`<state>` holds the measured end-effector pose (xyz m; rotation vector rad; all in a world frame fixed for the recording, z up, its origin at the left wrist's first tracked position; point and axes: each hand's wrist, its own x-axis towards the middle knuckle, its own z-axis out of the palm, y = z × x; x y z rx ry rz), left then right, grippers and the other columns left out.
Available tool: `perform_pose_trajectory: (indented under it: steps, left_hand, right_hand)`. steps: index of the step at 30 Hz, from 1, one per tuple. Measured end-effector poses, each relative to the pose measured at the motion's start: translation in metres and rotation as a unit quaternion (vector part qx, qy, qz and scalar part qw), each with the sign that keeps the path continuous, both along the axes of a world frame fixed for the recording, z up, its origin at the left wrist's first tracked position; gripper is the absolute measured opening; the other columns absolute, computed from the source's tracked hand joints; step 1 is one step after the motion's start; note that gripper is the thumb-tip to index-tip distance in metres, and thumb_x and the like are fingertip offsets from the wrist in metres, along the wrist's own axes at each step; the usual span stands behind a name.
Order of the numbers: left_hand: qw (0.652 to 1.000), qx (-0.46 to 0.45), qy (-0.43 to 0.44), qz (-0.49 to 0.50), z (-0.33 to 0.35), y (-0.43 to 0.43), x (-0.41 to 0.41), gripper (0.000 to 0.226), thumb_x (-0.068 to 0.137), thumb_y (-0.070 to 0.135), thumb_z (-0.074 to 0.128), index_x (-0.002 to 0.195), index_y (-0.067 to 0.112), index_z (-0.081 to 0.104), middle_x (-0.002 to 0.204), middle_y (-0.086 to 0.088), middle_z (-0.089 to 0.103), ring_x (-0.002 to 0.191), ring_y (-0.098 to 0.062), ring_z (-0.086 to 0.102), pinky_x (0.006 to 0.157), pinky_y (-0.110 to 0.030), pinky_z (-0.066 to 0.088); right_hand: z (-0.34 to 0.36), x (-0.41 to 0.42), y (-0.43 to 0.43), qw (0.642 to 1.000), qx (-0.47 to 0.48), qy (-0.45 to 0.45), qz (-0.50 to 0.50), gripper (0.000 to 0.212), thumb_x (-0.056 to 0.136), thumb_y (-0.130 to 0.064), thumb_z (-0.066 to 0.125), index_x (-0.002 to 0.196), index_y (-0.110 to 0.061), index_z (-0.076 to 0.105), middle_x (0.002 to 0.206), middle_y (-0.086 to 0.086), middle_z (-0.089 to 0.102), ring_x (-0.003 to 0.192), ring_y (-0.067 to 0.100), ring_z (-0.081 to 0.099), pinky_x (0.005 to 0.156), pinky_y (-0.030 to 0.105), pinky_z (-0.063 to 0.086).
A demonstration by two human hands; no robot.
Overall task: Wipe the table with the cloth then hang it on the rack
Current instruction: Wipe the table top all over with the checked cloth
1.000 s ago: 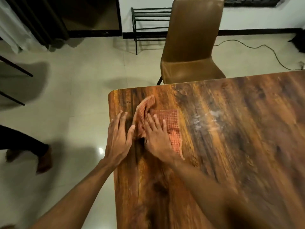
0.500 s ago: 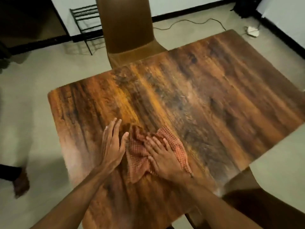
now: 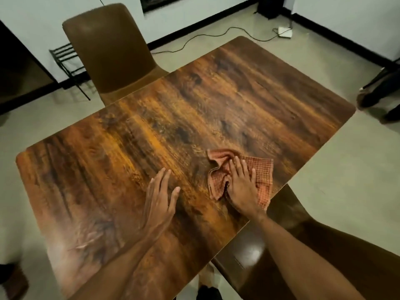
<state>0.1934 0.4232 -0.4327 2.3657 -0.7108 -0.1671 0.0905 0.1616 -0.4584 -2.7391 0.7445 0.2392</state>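
Note:
An orange checked cloth [image 3: 263, 169] lies crumpled on the dark wooden table [image 3: 194, 100], close to its near right edge. My right hand [image 3: 242, 187] presses flat on the cloth with fingers spread, covering its middle. To the left, my left hand [image 3: 159, 198] rests flat on the bare wood, fingers apart, holding nothing and a hand's width from the cloth. A black wire rack [image 3: 65, 59] stands against the far wall, partly hidden behind a chair.
A brown chair [image 3: 108, 53] stands at the table's far side. Another brown chair seat [image 3: 287, 213] sits under the near right edge. A cable and a white box [image 3: 284, 32] lie on the floor at the back. Someone's feet [image 3: 376, 98] show at the right.
My right hand has slid the cloth to the right, toward the table's near right edge. My left hand stayed flat on the wood and is now apart from the cloth. The view has swung right.

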Motion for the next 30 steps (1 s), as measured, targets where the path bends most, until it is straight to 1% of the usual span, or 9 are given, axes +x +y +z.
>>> perform_pose_trajectory:
  steps: [2,7,10,13,16,19,22,25,30]
  left_hand:
    - [1.0,0.0,-0.01,-0.008,0.001,-0.015,0.0,0.063,0.104,0.057,0.028,0.154,0.02,0.036,0.161,0.001,0.032,0.15,-0.01,0.024,0.126,-0.039,0.014]
    - [0.999,0.021,-0.018,-0.032,-0.003,-0.042,0.004,0.06,0.104,0.054,0.029,0.155,0.021,0.033,0.162,0.002,0.031,0.151,-0.011,0.025,0.125,-0.043,0.017]
    - [0.999,0.023,-0.008,-0.036,-0.006,-0.047,0.013,0.058,0.105,0.054,0.029,0.157,0.028,0.027,0.165,0.008,0.023,0.153,-0.006,0.017,0.126,-0.036,0.011]
    - [1.0,0.017,-0.007,-0.022,-0.007,-0.049,0.023,0.059,0.105,0.055,0.029,0.157,0.028,0.028,0.165,0.009,0.022,0.152,-0.004,0.016,0.126,-0.033,0.009]
    - [0.999,0.031,-0.01,-0.013,-0.011,-0.053,0.042,0.061,0.104,0.055,0.028,0.157,0.025,0.029,0.165,0.006,0.024,0.152,-0.005,0.018,0.126,-0.027,0.004]
    - [0.999,0.033,-0.006,0.001,-0.014,-0.055,0.066,0.061,0.103,0.055,0.027,0.158,0.027,0.027,0.166,0.006,0.023,0.152,-0.004,0.014,0.126,-0.031,0.004]
    - [1.0,0.014,-0.008,0.01,-0.009,-0.047,0.095,0.059,0.105,0.055,0.03,0.158,0.03,0.025,0.166,0.011,0.02,0.153,-0.001,0.011,0.126,-0.03,0.004]
    - [0.999,0.007,-0.01,0.04,-0.002,-0.027,0.116,0.058,0.105,0.05,0.035,0.158,0.027,0.029,0.165,0.008,0.023,0.153,-0.006,0.017,0.126,-0.035,0.008]
    - [0.996,0.039,0.004,0.081,0.012,0.008,0.13,0.06,0.101,0.041,0.038,0.154,0.014,0.036,0.163,-0.002,0.03,0.152,-0.02,0.025,0.127,-0.038,0.011]
  right_hand:
    - [-0.001,0.001,0.001,1.0,-0.008,0.002,-0.014,0.064,0.11,-0.044,0.021,0.166,-0.022,-0.002,0.173,0.002,-0.012,0.159,0.027,-0.014,0.127,0.059,-0.006]
    - [-0.025,-0.025,0.043,0.982,0.013,-0.034,0.186,0.058,0.11,-0.051,0.009,0.165,-0.034,0.009,0.174,-0.006,0.002,0.16,0.019,-0.007,0.126,0.059,-0.003]
    - [-0.028,-0.004,-0.028,0.997,-0.02,-0.024,0.064,0.06,0.109,-0.051,0.004,0.165,-0.031,0.003,0.173,-0.007,-0.008,0.16,0.02,-0.007,0.127,0.061,-0.002]
    - [-0.019,0.029,-0.061,0.998,-0.022,-0.002,-0.065,0.064,0.108,-0.048,0.015,0.166,-0.026,-0.001,0.174,0.0,-0.009,0.159,0.028,-0.013,0.125,0.064,-0.005]
    - [-0.022,0.064,-0.005,0.997,0.007,-0.031,0.072,0.064,0.108,-0.052,0.021,0.165,-0.029,0.002,0.174,0.0,-0.007,0.159,0.031,-0.013,0.124,0.066,-0.008]
    - [-0.032,0.092,0.008,0.969,-0.015,-0.053,0.24,0.059,0.109,-0.052,0.012,0.164,-0.031,0.015,0.174,-0.004,0.003,0.161,0.027,0.003,0.124,0.065,-0.001]
    - [-0.033,0.139,-0.048,0.992,-0.061,-0.03,0.105,0.061,0.106,-0.044,0.012,0.165,-0.027,0.017,0.174,-0.001,0.008,0.16,0.029,0.006,0.124,0.068,0.004]
    - [-0.02,0.182,-0.052,0.999,-0.031,-0.018,-0.02,0.064,0.107,-0.043,0.031,0.165,-0.025,0.012,0.175,0.004,0.002,0.159,0.038,-0.002,0.12,0.073,-0.001]
    - [-0.027,0.216,0.088,0.964,-0.021,-0.034,0.263,0.06,0.107,-0.043,0.025,0.165,-0.027,0.016,0.175,0.002,0.006,0.16,0.033,0.0,0.121,0.068,-0.005]
